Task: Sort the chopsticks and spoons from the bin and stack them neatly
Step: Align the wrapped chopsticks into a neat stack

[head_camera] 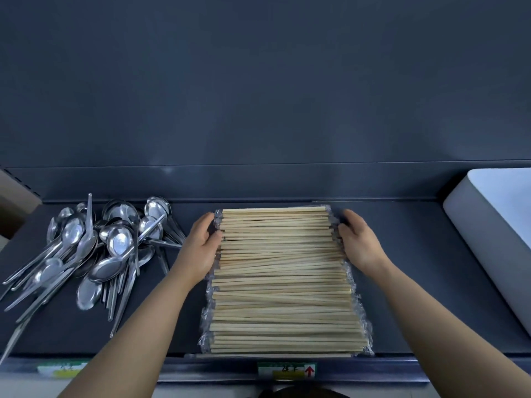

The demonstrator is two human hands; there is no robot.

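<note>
- The chopsticks (283, 280) are lying as a wide stack of clear-wrapped pairs across the middle of the dark shelf (408, 282), their lengths running left to right and the stack reaching from the near lip to the far wall.
- The left hand (201, 248) is pressing flat against the left ends of the far rows; its grip is open, fingers curled over the wrapper ends rather than closed round anything.
- The right hand (359, 239) is mirroring it on the right ends, likewise open and bearing inward.
- Judgement: the step in hand is squaring the far part of the stack. Even pressure from both sides at once should be keeping the rows from skewing; one-sided pushing would likely be sliding the stack sideways.
- Several rows near the middle are sitting slightly askew, so working nearer in stages appears advisable.
- The plastic wrap is looking slippery; light, flat-palmed contact should be suiting it better than pinching.
- The spoons (94, 248) are lying in a loose, tangled heap at the left, well apart from the stack, and appear not yet stacked.
- A pale bin (488, 225) is sitting at the right edge.
</note>
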